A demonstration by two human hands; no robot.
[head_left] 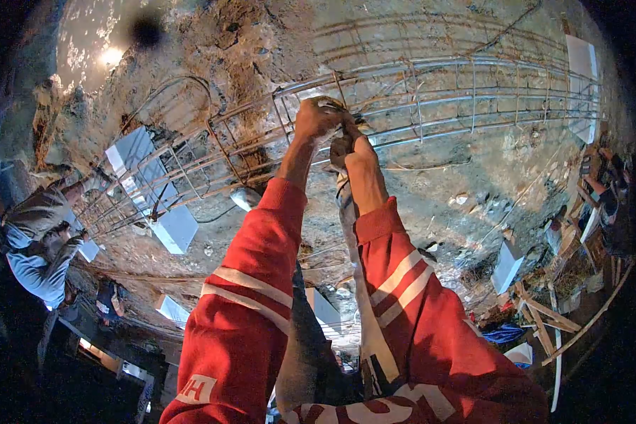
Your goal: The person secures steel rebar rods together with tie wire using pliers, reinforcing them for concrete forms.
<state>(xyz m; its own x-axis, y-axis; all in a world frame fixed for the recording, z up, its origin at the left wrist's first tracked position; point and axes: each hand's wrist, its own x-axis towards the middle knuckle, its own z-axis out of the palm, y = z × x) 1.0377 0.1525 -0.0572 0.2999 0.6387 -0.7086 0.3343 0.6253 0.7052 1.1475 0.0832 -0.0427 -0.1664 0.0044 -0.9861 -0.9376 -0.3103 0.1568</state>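
Observation:
A long rebar cage of steel bars and square stirrups runs across the view in front of me. My left hand is at the cage's near middle, fingers bent and closed over the bars and tips close to my right hand; what is in them is hidden. My right hand is closed just below and to the right, thumb up, around a dark object whose kind I cannot make out. Both hands meet at the bars beside a stirrup.
White blocks stand under the cage's left part, and another white block is at its right end. A co-worker bends over the left end. Another person is at far right, near wooden boards. Uneven earth surrounds the cage.

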